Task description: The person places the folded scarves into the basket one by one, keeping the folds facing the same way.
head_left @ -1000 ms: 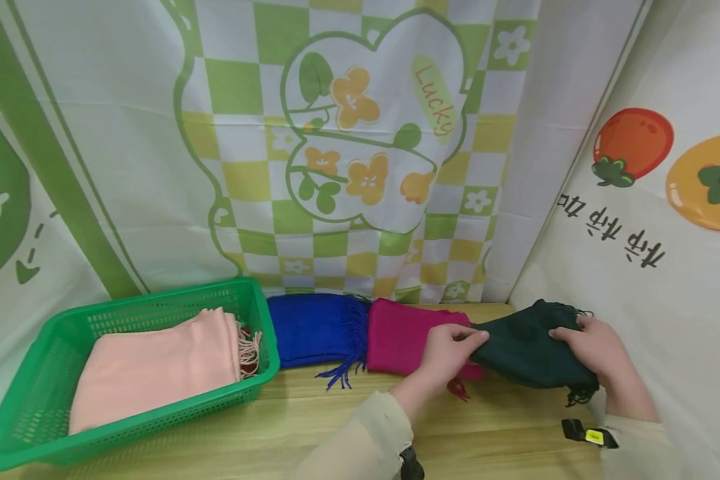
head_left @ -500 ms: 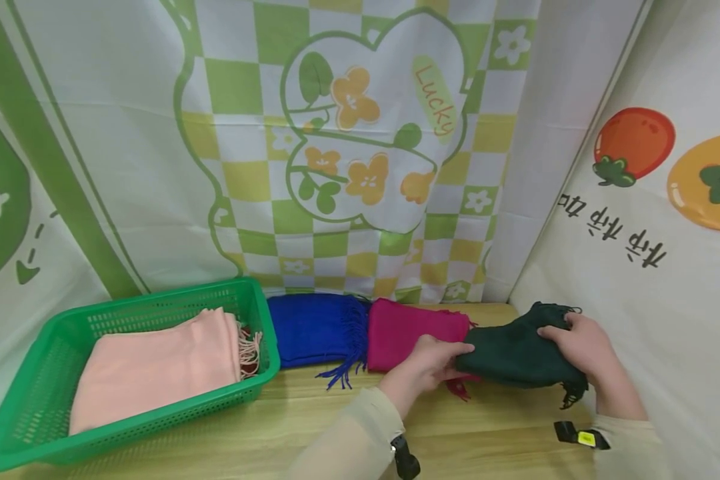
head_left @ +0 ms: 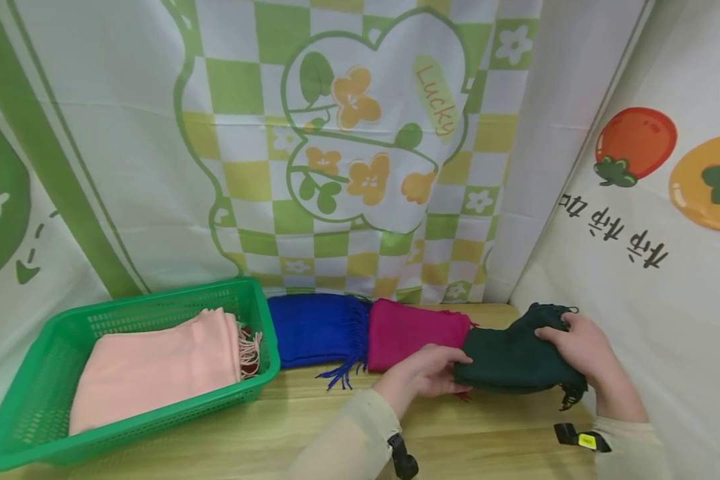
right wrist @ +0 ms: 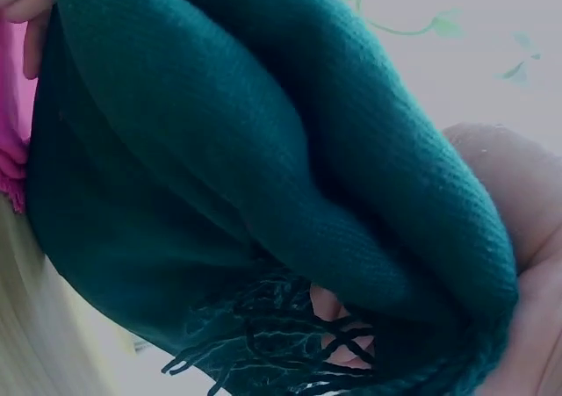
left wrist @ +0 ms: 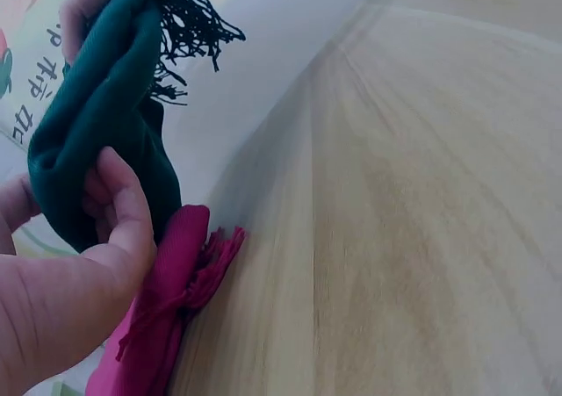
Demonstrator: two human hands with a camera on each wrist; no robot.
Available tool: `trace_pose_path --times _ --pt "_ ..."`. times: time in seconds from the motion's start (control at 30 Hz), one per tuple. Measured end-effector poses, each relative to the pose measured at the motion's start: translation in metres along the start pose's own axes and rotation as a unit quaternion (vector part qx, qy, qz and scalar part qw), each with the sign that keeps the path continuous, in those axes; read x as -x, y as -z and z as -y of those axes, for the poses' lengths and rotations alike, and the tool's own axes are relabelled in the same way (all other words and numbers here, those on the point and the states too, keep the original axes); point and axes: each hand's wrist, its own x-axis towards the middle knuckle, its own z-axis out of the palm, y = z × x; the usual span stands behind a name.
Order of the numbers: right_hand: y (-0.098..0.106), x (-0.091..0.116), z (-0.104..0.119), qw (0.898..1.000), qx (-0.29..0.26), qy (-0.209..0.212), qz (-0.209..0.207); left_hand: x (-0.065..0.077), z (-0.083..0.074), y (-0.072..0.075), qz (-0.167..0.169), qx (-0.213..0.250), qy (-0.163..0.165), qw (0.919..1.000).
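Both hands hold a folded dark green scarf [head_left: 510, 360] with black-looking fringe at its right end. My left hand [head_left: 423, 373] grips the scarf's left edge, and in the left wrist view its fingers [left wrist: 123, 203] curl against the folded cloth. At the opposite end, my right hand [head_left: 579, 343] pinches the scarf with the thumb on top; in the right wrist view the cloth hides much of that hand. The scarf hangs in soft folds, raised above the table. A folded magenta scarf [head_left: 411, 330] lies just behind and left of it, partly covered by the left hand.
Beside the magenta scarf lies a folded blue scarf [head_left: 315, 330] with loose fringe. Further left, a green plastic basket [head_left: 48, 347] holds a folded pink scarf [head_left: 162, 367] with something dark red beneath its fringe. Curtained walls [head_left: 360, 260] close off the wooden table's [head_left: 312, 420] back and sides.
The green scarf has shifted slightly left and its left end has sunk lower. My left hand moved down and left with that edge; my right hand moved slightly left.
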Motion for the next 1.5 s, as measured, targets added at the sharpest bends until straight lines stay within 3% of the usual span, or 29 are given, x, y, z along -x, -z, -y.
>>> trace_pose_path --times 0.3,0.5,0.73,1.1,1.5 --pt "-0.001 0.002 0.006 1.0 -0.006 0.012 0.001 0.003 -0.006 0.006 0.048 -0.012 -0.011 0.9987" --pt "0.001 0.008 0.011 1.0 -0.006 0.025 -0.012 0.008 -0.013 -0.001 0.051 -0.022 -0.022 0.9982" --pt "0.001 0.015 0.019 0.998 -0.031 0.033 -0.035 0.019 -0.025 -0.003 0.044 -0.043 -0.07 0.9957" --pt "-0.016 0.014 0.03 0.992 -0.065 0.079 -0.072 0.04 -0.043 0.015 0.041 -0.103 -0.141 0.9838" --pt "-0.05 0.008 0.046 0.988 -0.105 0.098 -0.062 0.062 -0.057 0.045 0.003 -0.144 -0.167 0.9755"
